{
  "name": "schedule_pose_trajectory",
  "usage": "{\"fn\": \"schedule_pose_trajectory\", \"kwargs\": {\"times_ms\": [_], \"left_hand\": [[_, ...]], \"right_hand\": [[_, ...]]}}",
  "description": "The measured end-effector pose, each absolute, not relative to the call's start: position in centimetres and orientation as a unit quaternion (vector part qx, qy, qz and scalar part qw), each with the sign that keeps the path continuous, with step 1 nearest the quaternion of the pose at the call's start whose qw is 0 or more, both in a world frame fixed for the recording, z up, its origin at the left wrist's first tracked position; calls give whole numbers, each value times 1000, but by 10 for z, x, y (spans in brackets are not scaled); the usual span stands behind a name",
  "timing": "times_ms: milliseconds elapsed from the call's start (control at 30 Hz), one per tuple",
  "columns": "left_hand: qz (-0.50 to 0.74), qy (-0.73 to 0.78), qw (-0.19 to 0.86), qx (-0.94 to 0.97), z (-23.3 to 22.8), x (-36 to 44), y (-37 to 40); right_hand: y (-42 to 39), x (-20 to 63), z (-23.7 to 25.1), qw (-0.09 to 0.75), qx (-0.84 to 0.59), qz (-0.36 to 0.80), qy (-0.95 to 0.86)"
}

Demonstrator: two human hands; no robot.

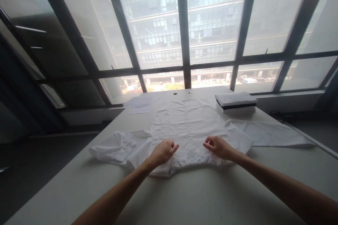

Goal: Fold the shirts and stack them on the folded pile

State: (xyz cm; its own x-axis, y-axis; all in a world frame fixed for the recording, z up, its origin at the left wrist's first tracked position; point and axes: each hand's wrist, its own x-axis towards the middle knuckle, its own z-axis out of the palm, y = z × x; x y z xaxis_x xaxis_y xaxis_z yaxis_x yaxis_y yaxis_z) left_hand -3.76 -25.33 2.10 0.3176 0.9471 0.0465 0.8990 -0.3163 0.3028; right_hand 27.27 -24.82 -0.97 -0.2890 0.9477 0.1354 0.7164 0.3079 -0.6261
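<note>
A white long-sleeved shirt lies spread on the white table, with a line of buttons or a seam running down its middle. Its sleeves reach out to both sides, the left one bunched and the right one flatter. Over the near left part of the shirt is my left hand, fingers loosely curled, thumb and forefinger slightly apart. My right hand mirrors it across the middle line, also loosely curled with a small gap at the thumb. No cloth shows between the fingers of either hand. Contact with the shirt below is hard to tell.
A stack of folded white cloth with a dark band stands at the table's back right. Several white sheets lie at the back left. Beyond the table are large windows with dark frames. A dark curtain hangs at left.
</note>
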Motion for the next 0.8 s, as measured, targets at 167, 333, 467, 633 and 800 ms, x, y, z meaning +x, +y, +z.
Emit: {"fn": "schedule_pose_trajectory", "kwargs": {"times_ms": [167,333,467,633,800], "left_hand": [[129,552,252,784,19,-41,-272],[274,482,458,695,19,-47,-271],[294,384,602,635,31,-46,-274],[88,323,639,693,36,-36,-290],[131,362,545,744,37,-21,-286]], "right_hand": [[-265,254,-13,316,-506,355,-720],[-278,267,1,368,-393,427,-726],[-300,286,15,296,-295,445,-792],[-313,295,26,163,-273,519,-793],[-281,267,19,343,-372,392,-768]]}}
